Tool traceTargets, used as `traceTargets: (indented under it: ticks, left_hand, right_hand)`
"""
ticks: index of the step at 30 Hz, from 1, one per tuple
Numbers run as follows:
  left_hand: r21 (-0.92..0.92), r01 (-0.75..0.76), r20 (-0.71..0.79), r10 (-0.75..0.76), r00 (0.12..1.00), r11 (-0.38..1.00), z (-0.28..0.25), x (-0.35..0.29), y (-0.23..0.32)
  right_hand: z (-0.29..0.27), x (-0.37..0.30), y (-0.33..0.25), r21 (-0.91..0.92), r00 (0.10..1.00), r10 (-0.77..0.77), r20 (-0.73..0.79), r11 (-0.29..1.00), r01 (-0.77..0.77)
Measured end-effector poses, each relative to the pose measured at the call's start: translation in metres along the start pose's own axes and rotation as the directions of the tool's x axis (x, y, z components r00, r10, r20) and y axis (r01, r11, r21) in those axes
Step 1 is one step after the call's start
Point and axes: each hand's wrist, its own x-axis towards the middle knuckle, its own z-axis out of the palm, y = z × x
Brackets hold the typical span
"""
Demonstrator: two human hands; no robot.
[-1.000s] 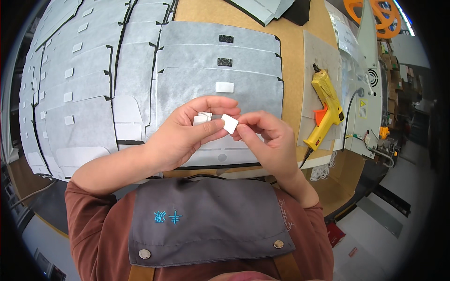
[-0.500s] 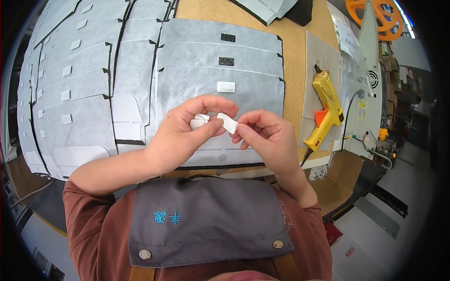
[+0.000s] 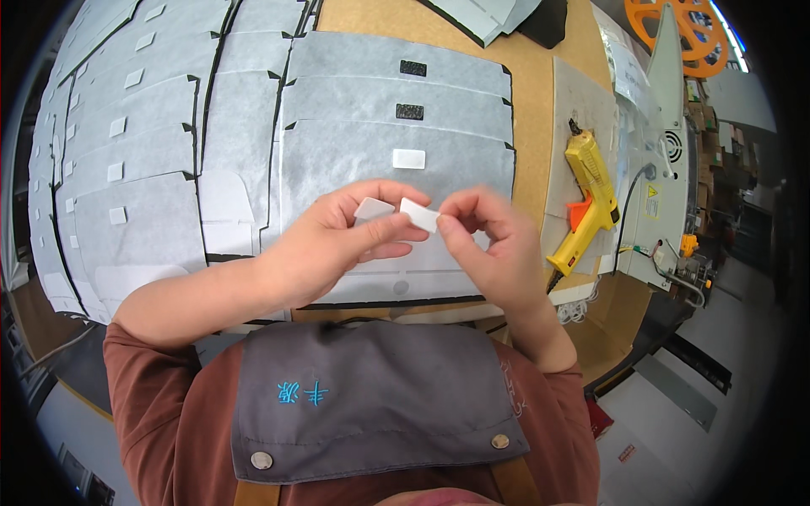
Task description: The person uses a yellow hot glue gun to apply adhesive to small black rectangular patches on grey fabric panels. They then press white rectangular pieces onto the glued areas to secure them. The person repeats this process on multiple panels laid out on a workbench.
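Note:
My left hand (image 3: pixel 337 240) is closed on small white rectangular patches. One white patch (image 3: pixel 373 209) lies against its fingers, and its thumb pinches the left end of another white patch (image 3: pixel 419 215). The far end of that second patch is between the thumb and forefinger of my right hand (image 3: pixel 489 244), whose fingers are slightly smeared by motion. Both hands are above a stack of overlapping grey fabric panels (image 3: pixel 337 152). Just beyond them, a white patch (image 3: pixel 409 158) sits on the nearest panel. Black textured patches (image 3: pixel 410 111) are on the two panels behind it.
To the left, more overlapping grey panels (image 3: pixel 152 207) bear white patches. A yellow glue gun (image 3: pixel 591 181) with an orange trigger lies on a board at the right. Beyond it stands a machine (image 3: pixel 662 202) with an orange reel (image 3: pixel 683 34). Dark pieces (image 3: pixel 540 21) lie at the back.
My right hand has shifted slightly right and up, still pinching the patch end. The pinched patch now looks flatter, and the other patch in my left hand shows more.

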Motion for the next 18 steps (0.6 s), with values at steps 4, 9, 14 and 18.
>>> traceTargets:
  ticks: [4,9,14,18]
  left_hand:
    - [0.01,0.044,-0.025,-0.044,0.999,0.999,-0.019,0.005,0.02]
    - [0.081,-0.05,-0.017,0.052,0.999,0.995,-0.028,0.02,0.052]
    - [0.648,-0.178,-0.099,0.313,0.944,0.74,-0.042,0.038,0.068]
    - [0.958,-0.286,0.238,0.652,0.72,-0.034,-0.055,0.055,0.057]
  right_hand:
    - [-0.013,0.027,-0.002,-0.156,0.997,0.027,-0.068,0.987,-0.038]
    - [-0.014,0.077,0.002,-0.2,0.996,0.088,-0.021,0.976,-0.091]
    - [-0.01,0.105,0.012,-0.293,0.992,0.107,0.074,0.953,-0.081]
    - [-0.01,0.11,0.018,-0.331,0.995,0.084,0.045,0.941,-0.065]
